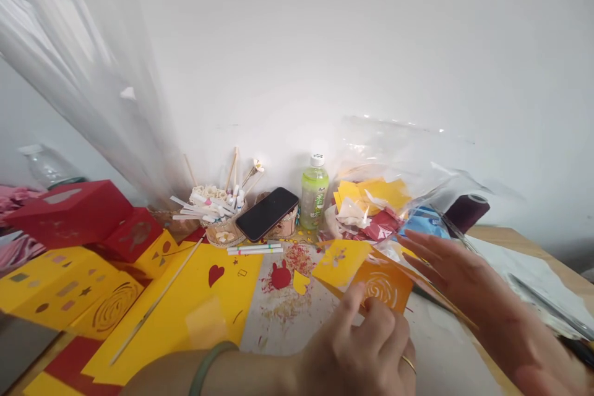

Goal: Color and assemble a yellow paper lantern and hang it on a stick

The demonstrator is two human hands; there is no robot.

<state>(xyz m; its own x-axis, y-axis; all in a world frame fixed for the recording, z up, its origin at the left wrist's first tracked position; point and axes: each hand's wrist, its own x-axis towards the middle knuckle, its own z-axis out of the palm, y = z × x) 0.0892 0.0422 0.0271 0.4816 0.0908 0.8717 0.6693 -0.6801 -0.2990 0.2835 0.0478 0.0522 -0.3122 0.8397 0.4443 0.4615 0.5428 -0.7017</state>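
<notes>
My left hand [364,346], with a green bangle on its wrist and a ring on one finger, is curled closed at the lower edge of an orange paper piece [383,288] with a spiral cut into it. Thumb and fingertips meet at that piece; the exact grip is partly hidden. On the right, my right hand [482,294] is slightly blurred, its fingers stretched out and holding nothing visible. Close to the orange piece lies a yellow paper piece [342,263] with small cut-outs. A red animal-head cut-out [281,276] and a yellow heart [301,283] lie left of my left hand.
Folded red [69,213] and yellow [60,288] paper boxes stand left, beside a yellow sheet [185,303] with a thin stick [158,297]. Along the wall are a phone [268,213], a green-labelled bottle [315,192] and a clear bag [385,148]. Scissors [552,306] lie right.
</notes>
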